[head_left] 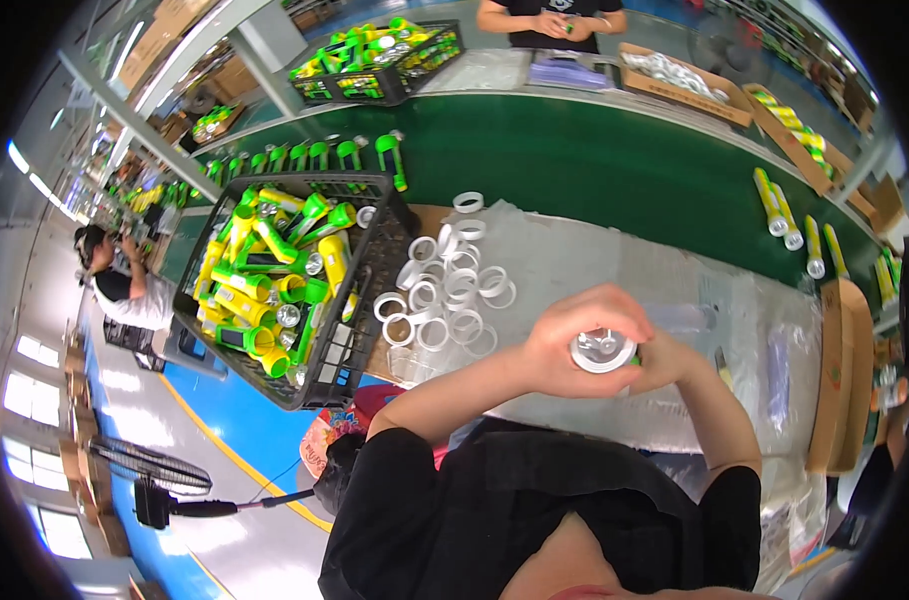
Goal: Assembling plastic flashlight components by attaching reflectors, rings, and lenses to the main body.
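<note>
Left hand (pixel 574 335) has its fingers curled shut around a white ring cap (pixel 603 352), seated on a green torch end-on to the camera. Right hand (pixel 674 360) grips the torch body from the far side, mostly hidden. Loose white rings (pixel 444 300) lie on the counter (pixel 614 260) left of both hands, nearer the left one; black crate of torches (pixel 364 300) beyond

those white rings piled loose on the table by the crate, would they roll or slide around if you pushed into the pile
Probably they would slide and scatter: the white rings lie loose and flat, some overlapping, on a smooth plastic sheet. Lying flat, they seem unlikely to roll unless tipped on edge. They look thin and hollow, so likely light, and a push might send some against the black crate.
</note>
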A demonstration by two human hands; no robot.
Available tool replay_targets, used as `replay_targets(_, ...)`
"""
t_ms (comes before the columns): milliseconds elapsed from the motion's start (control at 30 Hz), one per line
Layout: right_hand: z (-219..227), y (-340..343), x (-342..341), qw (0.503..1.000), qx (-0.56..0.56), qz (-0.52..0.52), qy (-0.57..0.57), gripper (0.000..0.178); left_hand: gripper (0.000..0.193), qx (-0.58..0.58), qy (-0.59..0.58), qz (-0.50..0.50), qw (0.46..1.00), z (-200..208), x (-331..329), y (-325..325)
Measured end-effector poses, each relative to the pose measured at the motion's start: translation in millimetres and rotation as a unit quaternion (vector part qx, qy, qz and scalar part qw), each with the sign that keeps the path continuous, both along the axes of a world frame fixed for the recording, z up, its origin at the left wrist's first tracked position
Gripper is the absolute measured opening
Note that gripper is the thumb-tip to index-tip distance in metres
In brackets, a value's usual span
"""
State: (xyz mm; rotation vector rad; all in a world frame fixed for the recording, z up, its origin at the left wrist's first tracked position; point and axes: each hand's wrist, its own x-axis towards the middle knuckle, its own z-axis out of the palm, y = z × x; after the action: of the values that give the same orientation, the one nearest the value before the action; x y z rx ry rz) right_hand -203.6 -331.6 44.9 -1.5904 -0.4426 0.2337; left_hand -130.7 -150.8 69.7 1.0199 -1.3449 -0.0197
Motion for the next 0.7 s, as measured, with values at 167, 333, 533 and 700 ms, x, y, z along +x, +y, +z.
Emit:
replay_targets(167,-1.6,-90.8,105.3,0.861,-0.311,-0.178,-0.36,0.054,0.06,0.218,-0.123,0.313,0.916,-22.6,107.0,9.3)
replay_targets(333,-51.7,-226.6,154.8,0.728,-0.521,-0.32,-0.311,0.06,0.059,0.386,-0.253,0.555,0.692,-90.2,224.2,59.2)
replay_targets(533,-76.6,-309.6,126.5,0.679,-0.646,-0.31,-0.159,0.056,0.056,0.549,0.052,0.37,0.748,-39.9,226.5,61.5)
replay_targets(700,-53.2,-292.8,112.9,0.635,-0.632,-0.371,-0.246,0.056,0.057,0.438,-0.05,0.699,0.562,-85.5,334.6,83.7)
